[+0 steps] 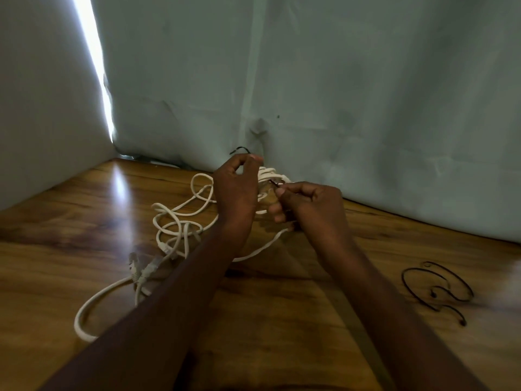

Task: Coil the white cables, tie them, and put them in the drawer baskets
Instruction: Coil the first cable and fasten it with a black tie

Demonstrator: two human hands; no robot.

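Tabletop [282,320] of glossy brown wood, pale curtain [310,80] hanging behind it.

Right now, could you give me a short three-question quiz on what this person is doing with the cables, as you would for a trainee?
1. True or false: the left hand holds a bundle of coiled white cable.
2. What dark thing does the right hand pinch? A) scissors B) thin black tie C) pen
3. Where do the spare black ties lie on the wooden table?

Key: 1 true. 2 B. 3 On the person's right, apart from the loose white cable on the left.
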